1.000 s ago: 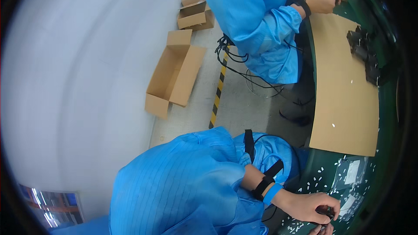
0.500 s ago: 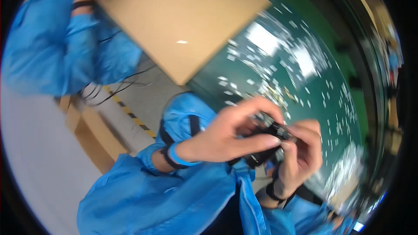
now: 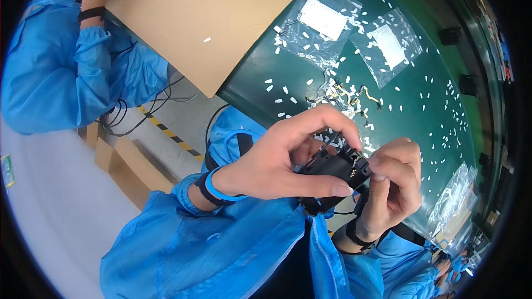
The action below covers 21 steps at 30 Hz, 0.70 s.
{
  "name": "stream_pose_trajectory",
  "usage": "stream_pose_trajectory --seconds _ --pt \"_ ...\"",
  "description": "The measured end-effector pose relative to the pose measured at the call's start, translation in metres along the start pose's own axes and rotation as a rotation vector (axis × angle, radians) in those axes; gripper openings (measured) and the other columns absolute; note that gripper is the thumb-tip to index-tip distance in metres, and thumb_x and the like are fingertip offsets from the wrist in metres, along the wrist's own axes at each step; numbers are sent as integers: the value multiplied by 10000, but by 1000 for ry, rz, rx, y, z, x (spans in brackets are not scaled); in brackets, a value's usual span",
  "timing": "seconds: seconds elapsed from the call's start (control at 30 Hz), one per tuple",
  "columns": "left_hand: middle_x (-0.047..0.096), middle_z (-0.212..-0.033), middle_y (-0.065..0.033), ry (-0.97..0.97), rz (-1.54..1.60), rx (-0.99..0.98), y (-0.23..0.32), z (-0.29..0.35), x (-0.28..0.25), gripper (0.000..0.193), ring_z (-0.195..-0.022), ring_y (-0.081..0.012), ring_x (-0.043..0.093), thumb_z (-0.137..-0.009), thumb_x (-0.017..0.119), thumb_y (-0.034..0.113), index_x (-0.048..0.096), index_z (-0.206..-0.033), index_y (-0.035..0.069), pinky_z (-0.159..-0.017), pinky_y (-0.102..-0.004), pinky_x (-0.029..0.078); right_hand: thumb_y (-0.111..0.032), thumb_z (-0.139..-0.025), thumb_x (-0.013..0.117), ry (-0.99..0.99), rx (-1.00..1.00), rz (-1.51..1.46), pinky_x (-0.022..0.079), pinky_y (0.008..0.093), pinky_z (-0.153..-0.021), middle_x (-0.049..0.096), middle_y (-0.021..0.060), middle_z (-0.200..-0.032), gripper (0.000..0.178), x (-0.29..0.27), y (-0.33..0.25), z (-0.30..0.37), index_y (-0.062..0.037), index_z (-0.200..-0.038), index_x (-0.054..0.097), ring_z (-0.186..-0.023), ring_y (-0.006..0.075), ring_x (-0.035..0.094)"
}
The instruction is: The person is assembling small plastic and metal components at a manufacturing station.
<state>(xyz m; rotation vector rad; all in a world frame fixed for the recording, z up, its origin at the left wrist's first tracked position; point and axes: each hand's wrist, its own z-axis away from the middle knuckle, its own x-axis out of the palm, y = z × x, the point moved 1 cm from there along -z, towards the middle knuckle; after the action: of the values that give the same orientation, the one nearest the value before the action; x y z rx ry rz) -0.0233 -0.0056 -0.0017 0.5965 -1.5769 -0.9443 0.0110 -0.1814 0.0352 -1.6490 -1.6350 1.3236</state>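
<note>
My left hand (image 3: 271, 169) is wrapped round a black plastic device housing (image 3: 335, 167), thumb along the near side and fingers over the far side. Small gold contacts (image 3: 353, 172) show near the housing's right end. There my right hand (image 3: 396, 182) is closed in a pinch, thumb against forefinger, right by the housing's edge. What sits between those fingertips, if anything, is too small to make out. Beyond my hands, a loose heap of small yellow-and-black flex cables (image 3: 346, 98) lies on the green table (image 3: 249, 88).
Small white pieces (image 3: 390, 107) are scattered across the table. Two clear bags with white labels (image 3: 324, 19) (image 3: 389, 47) lie at the back. A brown board (image 3: 183, 16) covers the far left, beside a co-worker's blue sleeve (image 3: 50, 72). Crumpled clear plastic (image 3: 451, 196) lies at right.
The housing has turned in my left hand, so more of its black face and the gold contacts show. My right hand has shifted slightly right, still pinched at its end. The view has moved slightly.
</note>
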Motion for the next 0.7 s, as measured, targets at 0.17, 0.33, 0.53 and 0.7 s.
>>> stream_pose_trajectory --seconds 0.17,0.33,0.53,0.7 --pt "584 -1119 -172 42 -14 5 -1 -3 -1 441 -1027 -212 598 -783 756 -90 545 -1150 33 -875 -319 476 90 -641 626 -19 64 48 362 271 -575 564 74 -778 261 1 2 -4 -14 -843 753 -664 176 510" --pt "606 -1091 -192 60 -154 -36 -1 -6 -4 316 -1011 -223 612 -835 703 -80 577 -1110 13 -878 -339 482 27 -596 647 -33 12 229 360 286 -575 554 76 -789 263 -4 1 -6 -16 -833 753 -666 194 501" --pt "609 -1121 -215 64 -175 18 -1 -8 -6 228 -1014 -237 616 -877 670 -38 618 -1096 -4 -890 -352 484 -9 -621 702 -58 -17 207 368 306 -577 565 82 -816 246 -4 -2 -8 -21 -864 739 -677 207 513" --pt "574 -1214 -229 113 -230 107 2 -12 -4 218 -1093 -273 601 -862 700 4 677 -1077 -18 -940 -371 475 -45 -647 795 11 -81 231 386 312 -581 580 86 -832 274 -1 6 -1 -14 -910 725 -703 212 543"
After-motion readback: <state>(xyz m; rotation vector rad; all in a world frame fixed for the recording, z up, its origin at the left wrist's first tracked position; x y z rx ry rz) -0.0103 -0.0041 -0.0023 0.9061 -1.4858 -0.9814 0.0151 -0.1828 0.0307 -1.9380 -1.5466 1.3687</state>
